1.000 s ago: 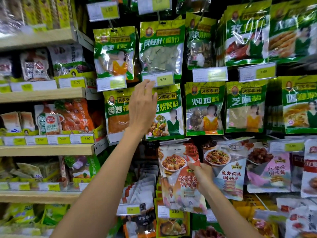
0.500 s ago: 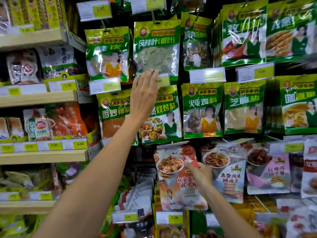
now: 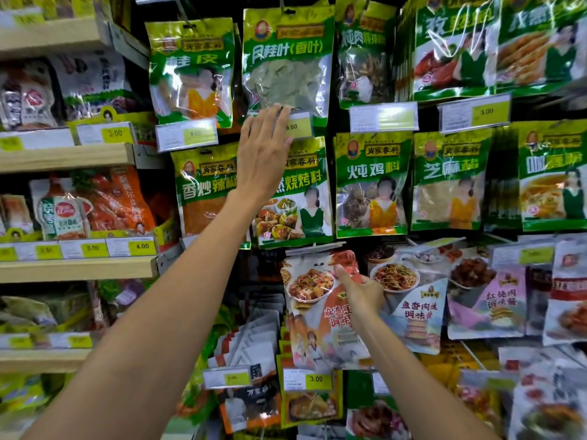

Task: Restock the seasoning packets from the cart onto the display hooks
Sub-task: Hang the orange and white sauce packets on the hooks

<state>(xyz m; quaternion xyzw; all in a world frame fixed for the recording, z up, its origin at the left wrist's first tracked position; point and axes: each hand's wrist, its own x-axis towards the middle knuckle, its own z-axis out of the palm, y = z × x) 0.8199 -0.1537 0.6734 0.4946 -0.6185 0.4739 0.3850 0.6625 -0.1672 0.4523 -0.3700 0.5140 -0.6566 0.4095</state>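
Display: green and yellow packets [image 3: 371, 185] are hanging in rows across the centre and right of the frame, with paler sauce pouches [image 3: 486, 300] hanging in the row below them.
Wooden shelves [image 3: 63, 157]: they are running along the left edge of the frame, carrying bagged goods and yellow price labels on their front lips.
Left forearm [image 3: 158, 312]: it is stretching from the lower left corner up toward the centre of the frame.
Seasoning packet [image 3: 313, 312]: an orange and white pouch picturing a dish of food is being held just below centre, in front of the sauce pouches, its top edge sitting right under the green row. Whether it is already hanging on a hook cannot be told.
Bay-leaf packet [image 3: 287, 68]: it is hanging at upper centre, well above the seasoning packet.
Left hand [image 3: 265, 150]: it is reaching up with fingers straight and close together, holding nothing. Its fingertips [image 3: 279, 111] are lying over the bottom edge of the bay-leaf packet, well above the seasoning packet.
Right hand [image 3: 360, 295]: it is gripping the seasoning packet by its right edge, thumb pressing on the front face and the other fingers curling round the side.
Price tag [image 3: 298, 127]: a yellow tag reading 6.00 is sitting just right of the left hand's fingertips, partly covered by them.
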